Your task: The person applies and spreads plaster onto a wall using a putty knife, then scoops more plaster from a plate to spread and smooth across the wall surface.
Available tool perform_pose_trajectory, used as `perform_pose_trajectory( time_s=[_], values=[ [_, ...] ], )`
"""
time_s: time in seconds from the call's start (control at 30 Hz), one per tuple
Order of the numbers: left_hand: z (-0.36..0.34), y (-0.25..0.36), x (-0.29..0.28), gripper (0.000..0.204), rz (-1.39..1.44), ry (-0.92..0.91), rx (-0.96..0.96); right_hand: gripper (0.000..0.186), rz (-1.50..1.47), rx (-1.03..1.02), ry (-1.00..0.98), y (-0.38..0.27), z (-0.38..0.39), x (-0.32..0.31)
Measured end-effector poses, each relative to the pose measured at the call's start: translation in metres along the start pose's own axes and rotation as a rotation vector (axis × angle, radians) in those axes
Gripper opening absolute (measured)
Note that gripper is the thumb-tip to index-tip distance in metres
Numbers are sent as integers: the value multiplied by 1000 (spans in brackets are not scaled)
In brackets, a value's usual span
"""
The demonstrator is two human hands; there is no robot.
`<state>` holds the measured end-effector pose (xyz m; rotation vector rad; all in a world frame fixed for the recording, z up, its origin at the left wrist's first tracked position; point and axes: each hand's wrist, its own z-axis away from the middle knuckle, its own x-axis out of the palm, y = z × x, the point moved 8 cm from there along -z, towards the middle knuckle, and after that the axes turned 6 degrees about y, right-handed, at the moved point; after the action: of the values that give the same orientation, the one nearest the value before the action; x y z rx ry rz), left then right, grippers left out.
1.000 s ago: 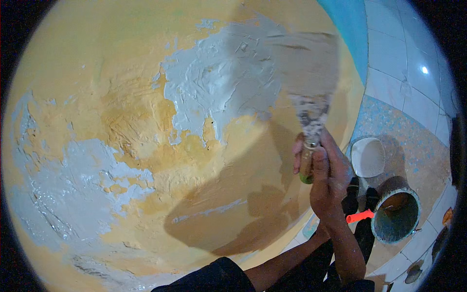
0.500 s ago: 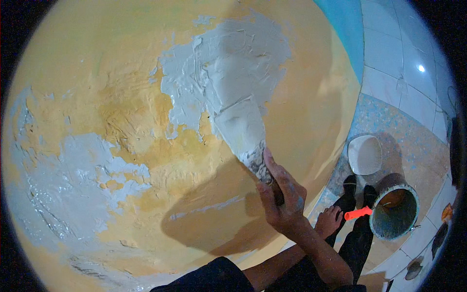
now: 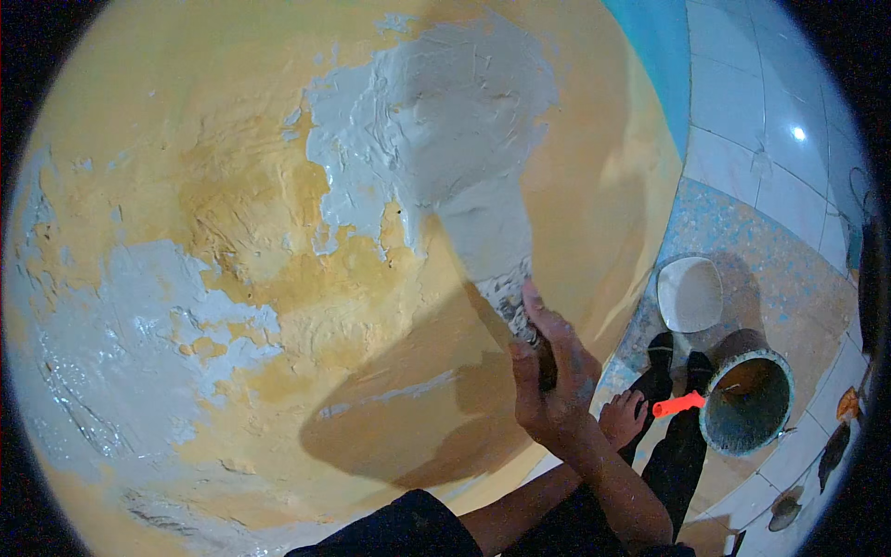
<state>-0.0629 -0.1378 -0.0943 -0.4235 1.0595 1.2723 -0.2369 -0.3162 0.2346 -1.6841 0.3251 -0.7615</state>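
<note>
My right hand (image 3: 560,382) is closed around the handle of a putty knife (image 3: 520,316). The knife's wide blade, coated in pale grey putty, lies against a yellow wall (image 3: 594,176) at the lower end of a wet putty patch (image 3: 464,111). Under the blade the coat looks fairly smooth, while its left side is ridged and ragged. My left hand (image 3: 624,418) hangs beyond my right forearm, partly hidden by it, fingers stretched out with nothing seen in them.
Another putty patch (image 3: 102,325) glistens on the wall at left. On the floor at right stand a round bucket (image 3: 791,399) with an orange-red handle (image 3: 678,405) at its rim, and a white squarish lid or dish (image 3: 690,294). My feet (image 3: 661,348) are beside them.
My right hand and the putty knife have shifted right and slightly down along the wall. Putty ridges near the blade look flatter. My left hand stays nearly in place.
</note>
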Motion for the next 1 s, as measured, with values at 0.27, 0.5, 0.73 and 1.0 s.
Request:
perform_pose_trajectory(
  time_s=[0.27,0.5,0.73,1.0],
  values=[
    [6,-3,-1,30,-56,150,1,39,-90,-173,102,-13,-53,14],
    [4,0,4,29,-18,-2,-58,40,38,-110,46,1,-14,-6],
    [11,8,-11,26,-6,138,97,62,286,-551,-96,17,-57,-15],
    [4,16,-15,27,-50,82,36,52,467,-657,-30,23,-73,-66]
  ],
)
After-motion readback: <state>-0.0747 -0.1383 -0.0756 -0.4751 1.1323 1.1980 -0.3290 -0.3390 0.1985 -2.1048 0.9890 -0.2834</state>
